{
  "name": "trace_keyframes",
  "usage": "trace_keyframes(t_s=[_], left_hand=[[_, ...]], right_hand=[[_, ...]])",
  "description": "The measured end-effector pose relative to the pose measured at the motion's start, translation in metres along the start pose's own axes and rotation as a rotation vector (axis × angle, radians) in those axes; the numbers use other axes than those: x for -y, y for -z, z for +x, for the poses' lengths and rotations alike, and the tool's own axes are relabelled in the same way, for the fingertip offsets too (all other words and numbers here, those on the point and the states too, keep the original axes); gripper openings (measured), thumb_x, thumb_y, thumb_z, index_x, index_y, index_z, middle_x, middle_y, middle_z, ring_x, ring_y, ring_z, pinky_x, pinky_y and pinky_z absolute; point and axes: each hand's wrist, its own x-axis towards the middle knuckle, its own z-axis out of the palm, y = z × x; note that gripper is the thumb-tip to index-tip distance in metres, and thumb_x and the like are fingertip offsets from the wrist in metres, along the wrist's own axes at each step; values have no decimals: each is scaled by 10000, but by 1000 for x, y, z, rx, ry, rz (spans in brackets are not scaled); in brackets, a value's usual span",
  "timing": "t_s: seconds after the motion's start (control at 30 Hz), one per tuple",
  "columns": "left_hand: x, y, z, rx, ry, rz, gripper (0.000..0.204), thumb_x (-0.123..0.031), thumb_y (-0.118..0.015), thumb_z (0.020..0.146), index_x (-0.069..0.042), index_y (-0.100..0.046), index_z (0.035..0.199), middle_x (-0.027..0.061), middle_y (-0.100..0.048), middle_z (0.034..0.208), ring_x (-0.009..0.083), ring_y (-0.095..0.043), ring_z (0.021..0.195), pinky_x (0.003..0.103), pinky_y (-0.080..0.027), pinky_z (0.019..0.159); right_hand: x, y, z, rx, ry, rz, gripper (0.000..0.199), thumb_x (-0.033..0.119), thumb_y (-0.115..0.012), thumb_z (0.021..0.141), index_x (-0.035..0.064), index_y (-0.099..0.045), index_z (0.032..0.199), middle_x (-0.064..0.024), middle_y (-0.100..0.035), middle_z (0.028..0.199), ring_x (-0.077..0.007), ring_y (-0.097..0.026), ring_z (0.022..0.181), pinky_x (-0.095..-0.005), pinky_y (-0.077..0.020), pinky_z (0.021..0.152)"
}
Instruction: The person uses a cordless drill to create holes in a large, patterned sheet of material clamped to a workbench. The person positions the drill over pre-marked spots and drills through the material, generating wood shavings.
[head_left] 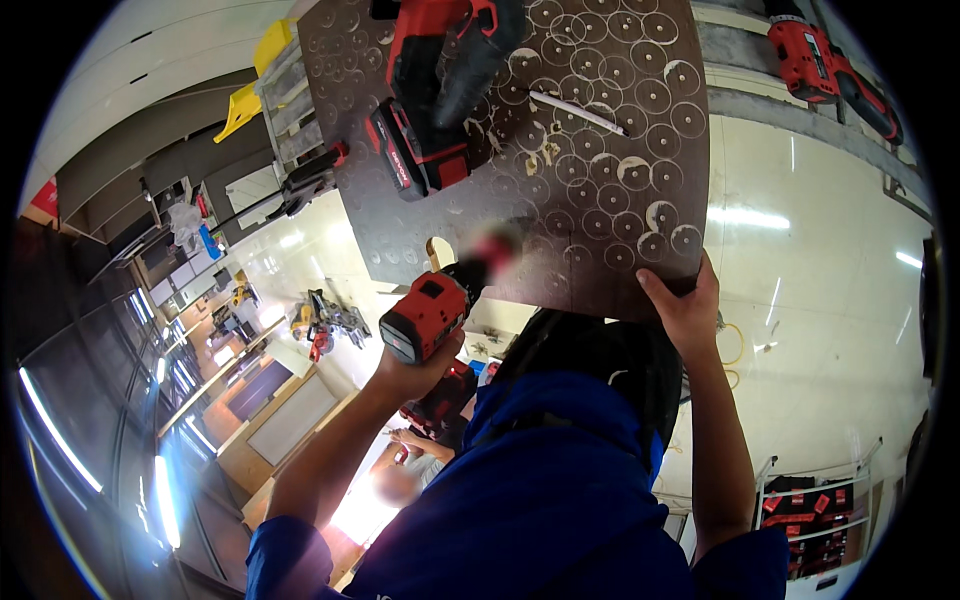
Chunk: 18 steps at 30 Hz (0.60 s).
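Note:
My left hand point(412, 372) is wrapped round the handle of a red and black cordless drill point(430, 312). The drill points forward and to the right, over the near edge of a dark brown board point(590, 280). A reddish blur at its front end hides what is fitted there. Many ring-shaped cuts with small centre holes cover the board, with pale wood chips point(540, 158) among them. At the board's near right corner, my right hand point(690, 300) grips the edge, thumb on top and the other fingers out of sight beneath.
A larger red and black power tool point(425, 150) with a battery lies on the board, left of a white pen point(580, 112). Another cordless drill point(805, 62) rests on a grey support at far right. A person point(400, 480) is at lower left; a rack point(815, 515) stands lower right.

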Motion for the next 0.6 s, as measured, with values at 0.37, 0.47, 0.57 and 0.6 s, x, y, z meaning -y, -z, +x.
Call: trace_keyframes(t_s=[0.37,0.47,0.57,0.6], left_hand=[[-12,2,-2,56,137,39,300,-171,-679,915,-55,-616,1184,103,-680,1000,236,-667,911,354,-539,807],[-16,0,-2,49,169,18,270,-152,-673,915,-44,-621,1157,102,-679,979,233,-668,886,348,-540,788],[-12,-4,-4,-3,47,71,238,-129,-662,918,-36,-624,1133,97,-678,953,227,-671,861,343,-544,763],[-15,-5,-4,-17,10,80,229,-136,-662,926,-36,-624,1128,92,-679,937,216,-673,835,339,-547,746]], right_hand=[[8,1,-1,3,-87,-51,496,107,-839,766,-15,-583,1173,-114,-714,1046,-180,-678,948,-322,-532,861],[9,-1,0,7,-105,-34,492,93,-838,764,-10,-583,1172,-110,-708,1057,-171,-671,957,-317,-529,866],[13,-2,1,13,-119,-7,485,73,-832,765,-5,-584,1174,-101,-703,1056,-168,-666,957,-313,-527,867],[12,-2,1,11,-128,7,483,66,-830,765,-4,-583,1175,-97,-703,1053,-167,-665,954,-312,-526,866]])
